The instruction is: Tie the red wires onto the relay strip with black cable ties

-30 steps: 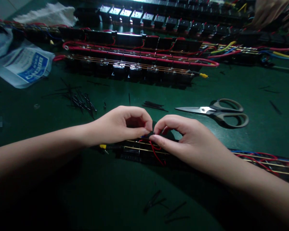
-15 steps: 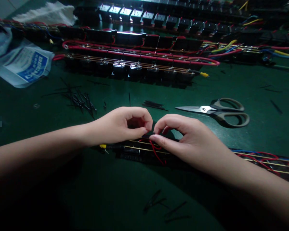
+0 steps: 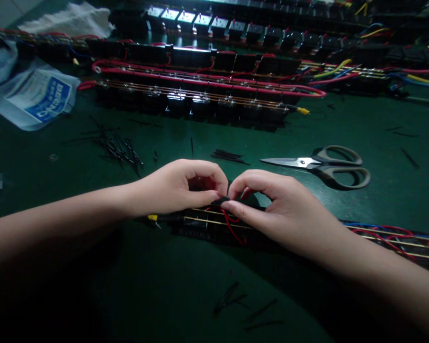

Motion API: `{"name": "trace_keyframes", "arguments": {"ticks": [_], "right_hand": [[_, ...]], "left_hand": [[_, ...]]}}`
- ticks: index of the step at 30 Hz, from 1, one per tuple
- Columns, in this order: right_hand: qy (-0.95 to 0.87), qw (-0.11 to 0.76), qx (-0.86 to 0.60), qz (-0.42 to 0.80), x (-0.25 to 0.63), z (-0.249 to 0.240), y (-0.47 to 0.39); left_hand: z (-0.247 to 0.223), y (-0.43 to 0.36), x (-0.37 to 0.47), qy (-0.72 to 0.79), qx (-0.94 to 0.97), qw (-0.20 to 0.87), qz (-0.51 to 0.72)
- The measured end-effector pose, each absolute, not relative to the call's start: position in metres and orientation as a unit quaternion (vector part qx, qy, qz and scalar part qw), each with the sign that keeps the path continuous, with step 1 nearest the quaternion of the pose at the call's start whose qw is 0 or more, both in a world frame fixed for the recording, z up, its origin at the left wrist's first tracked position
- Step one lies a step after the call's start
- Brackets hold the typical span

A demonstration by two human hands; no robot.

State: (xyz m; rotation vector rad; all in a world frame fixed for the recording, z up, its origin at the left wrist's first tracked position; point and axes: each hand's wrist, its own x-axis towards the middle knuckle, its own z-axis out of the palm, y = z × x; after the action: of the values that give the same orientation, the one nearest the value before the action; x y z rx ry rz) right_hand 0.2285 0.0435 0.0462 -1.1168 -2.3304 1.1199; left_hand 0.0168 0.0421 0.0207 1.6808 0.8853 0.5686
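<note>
My left hand [image 3: 178,186] and my right hand [image 3: 289,202] meet fingertip to fingertip over a long black wired strip [image 3: 195,232] with brass-coloured rods along it. Each thumb and forefinger is pinched together. Between them shows a small dark bit of a black cable tie [image 3: 227,198], mostly covered by the fingers. A thin red wire [image 3: 232,231] loops down over the strip just below my right thumb. At the strip's left end sits a yellow-tipped lead [image 3: 152,217]. My right forearm crosses over the strip's middle and hides it.
Scissors [image 3: 323,164] lie beyond my right hand, blades pointing left. Loose black cable ties [image 3: 121,150] and offcuts [image 3: 232,300] are scattered on the green table [image 3: 164,286]. More wired strips [image 3: 200,97] run across the back. A printed plastic bag [image 3: 50,97] lies at left.
Both hands stay almost where they were. The fingertips have shifted very slightly, and a little more of the dark bit shows between them.
</note>
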Motion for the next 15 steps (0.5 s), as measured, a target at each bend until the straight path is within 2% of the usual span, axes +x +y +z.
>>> {"name": "trace_keyframes", "arguments": {"ticks": [15], "right_hand": [[-0.814,0.16,-0.4,0.39,0.2283,0.0445,0.0438]], "left_hand": [[0.0254,0.0403,0.0141,0.346,0.779,0.448,0.272]]}}
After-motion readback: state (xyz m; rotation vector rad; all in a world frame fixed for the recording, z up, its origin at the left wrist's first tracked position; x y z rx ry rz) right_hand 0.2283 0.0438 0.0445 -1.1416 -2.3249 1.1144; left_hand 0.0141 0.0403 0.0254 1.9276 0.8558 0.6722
